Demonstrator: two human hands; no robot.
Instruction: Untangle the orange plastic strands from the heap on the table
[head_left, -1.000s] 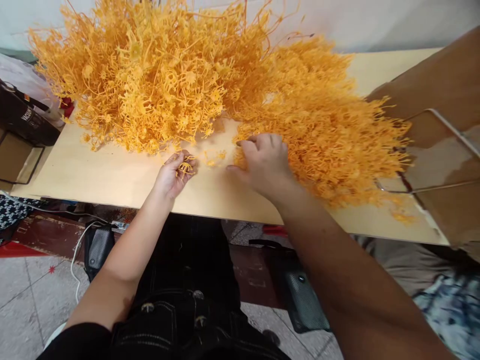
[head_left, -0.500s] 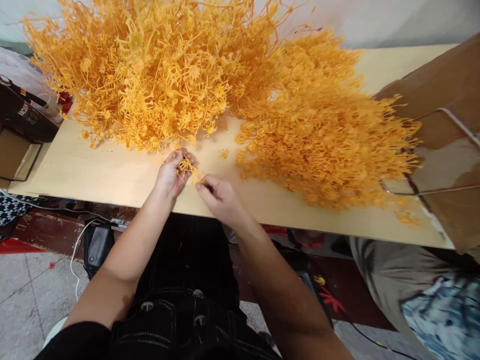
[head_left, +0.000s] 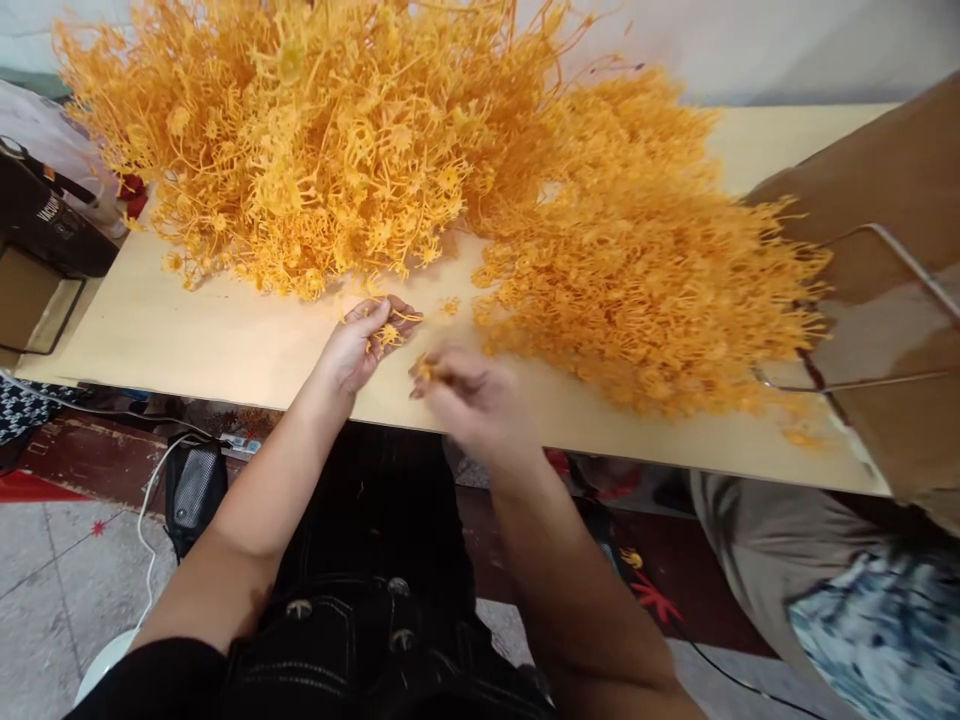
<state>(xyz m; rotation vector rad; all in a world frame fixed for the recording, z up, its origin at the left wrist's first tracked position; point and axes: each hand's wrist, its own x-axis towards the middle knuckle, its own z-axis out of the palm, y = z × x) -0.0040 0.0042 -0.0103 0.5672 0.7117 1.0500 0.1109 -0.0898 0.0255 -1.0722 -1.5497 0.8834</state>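
My left hand [head_left: 367, 340] is closed on a small orange plastic flower sprig [head_left: 388, 334], thumb on top and palm turned up. To its right, my right hand [head_left: 476, 395] is blurred by motion, its fingers curled round a small orange flower piece [head_left: 429, 372]. Just behind my left hand rises a big tangled heap of orange plastic flower stems [head_left: 322, 170]. A second orange heap [head_left: 660, 280] lies to the right, its stem ends pointing toward the right. One loose orange flower piece [head_left: 450, 306] rests on the table between the heaps.
The pale wooden table [head_left: 187, 340] runs across in front of me. A large brown cardboard box [head_left: 892, 280] with a wire stands at the right end. A black vacuum flask [head_left: 56, 220] is at the left. Another person's clothed leg [head_left: 742, 560] shows at lower right.
My right hand has pulled away to the right from my left hand with a small orange piece in its fingers. My left hand has shifted slightly right, its fingers more extended.
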